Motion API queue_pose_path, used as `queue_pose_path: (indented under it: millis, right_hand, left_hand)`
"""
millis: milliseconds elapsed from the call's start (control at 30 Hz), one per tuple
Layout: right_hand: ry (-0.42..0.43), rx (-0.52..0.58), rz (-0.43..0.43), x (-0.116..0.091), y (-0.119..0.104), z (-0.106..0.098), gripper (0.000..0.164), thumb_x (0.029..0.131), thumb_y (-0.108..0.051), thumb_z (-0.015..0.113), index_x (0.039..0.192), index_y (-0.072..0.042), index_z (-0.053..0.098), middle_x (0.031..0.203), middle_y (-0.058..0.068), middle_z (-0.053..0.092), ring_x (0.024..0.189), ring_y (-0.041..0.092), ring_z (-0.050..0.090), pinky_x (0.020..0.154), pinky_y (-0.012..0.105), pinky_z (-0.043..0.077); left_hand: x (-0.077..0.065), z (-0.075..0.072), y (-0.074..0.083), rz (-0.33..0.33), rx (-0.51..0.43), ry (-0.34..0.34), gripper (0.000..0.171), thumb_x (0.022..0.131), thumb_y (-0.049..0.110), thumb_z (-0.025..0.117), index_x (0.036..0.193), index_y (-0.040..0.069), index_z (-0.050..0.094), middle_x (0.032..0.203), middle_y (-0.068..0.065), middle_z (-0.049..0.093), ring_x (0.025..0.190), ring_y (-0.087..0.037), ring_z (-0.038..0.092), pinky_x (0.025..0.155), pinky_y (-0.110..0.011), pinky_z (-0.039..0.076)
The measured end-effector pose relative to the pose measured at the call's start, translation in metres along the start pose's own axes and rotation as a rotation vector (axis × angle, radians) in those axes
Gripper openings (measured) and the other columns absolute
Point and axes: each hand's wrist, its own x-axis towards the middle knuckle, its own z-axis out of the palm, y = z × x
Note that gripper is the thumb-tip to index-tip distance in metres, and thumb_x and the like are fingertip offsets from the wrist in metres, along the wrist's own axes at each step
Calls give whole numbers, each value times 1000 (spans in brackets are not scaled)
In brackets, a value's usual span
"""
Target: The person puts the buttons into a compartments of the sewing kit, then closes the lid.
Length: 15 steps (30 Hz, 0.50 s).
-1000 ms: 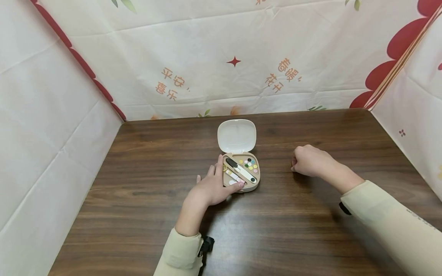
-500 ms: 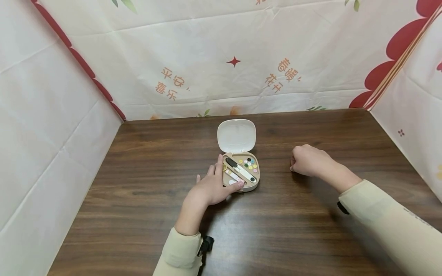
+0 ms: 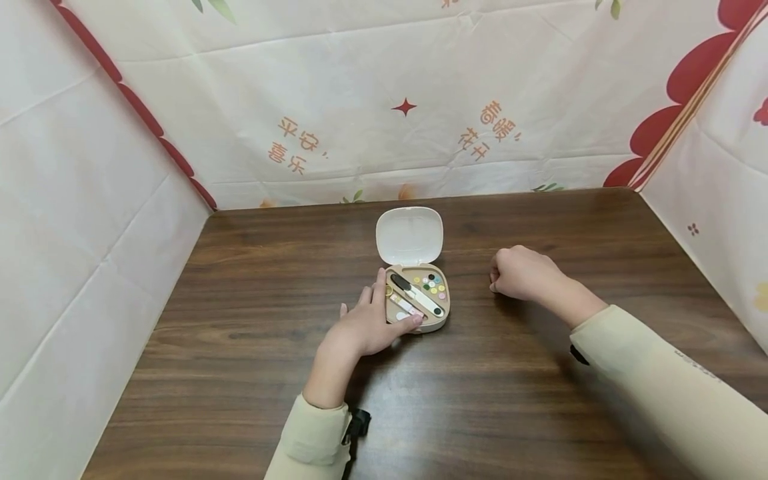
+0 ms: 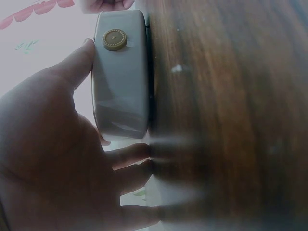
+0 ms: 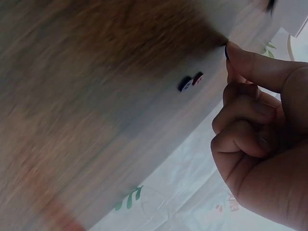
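A small sewing kit (image 3: 445,321) lies with its white lid (image 3: 410,237) flipped back. Its beige tray holds black-and-white thread snips (image 3: 425,301), a pale tape strip (image 3: 406,306) and several coloured buttons (image 3: 433,285). My left hand (image 3: 363,327) rests against its near left corner with fingers extended, thumb on the front rim. A round tan catch (image 4: 114,39) shows on the kit's front in the left wrist view. Right of the kit, my right hand (image 3: 523,273) pinches a small dark button (image 5: 226,51), seen edge-on, between thumb and index finger; the other fingers are curled.
Two more buttons, one dark (image 5: 185,84) and one red (image 5: 198,78), lie on the wooden table (image 3: 252,280) near the right hand; the head view does not show them. A printed white cloth (image 3: 360,87) encloses the table's back and sides.
My right hand has shifted slightly left, towards the kit, above the table. The left hand and the kit stay where they were.
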Motion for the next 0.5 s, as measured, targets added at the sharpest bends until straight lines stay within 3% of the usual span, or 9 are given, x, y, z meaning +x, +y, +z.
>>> queue_pose_path:
  millis: [100,333,500]
  right_hand:
    - [0,-14,-10,2,-6,0,25,93,-18,76,71,-17,64,73,1,62,69,19,55,64,39,45]
    - [4,5,-45,3,-25,0,25,92,-19,77,71,-19,64,75,-1,63,69,17,57,62,39,46]
    - [116,71,-70,7,-42,-5,17,95,-20,73,78,-19,70,79,-1,68,70,18,59,62,37,47]
  left_hand:
    - [1,1,-1,0,1,2,129,84,93,54,172,26,-12,173,-17,30,155,-42,42,127,-75,16]
    - [-20,-16,19,-18,13,-22,119,93,80,57,173,19,-6,174,-16,30,157,-40,40,130,-70,16]
    - [-22,-19,21,-15,10,-20,118,94,80,57,173,19,-5,174,-16,31,158,-39,40,131,-70,16]
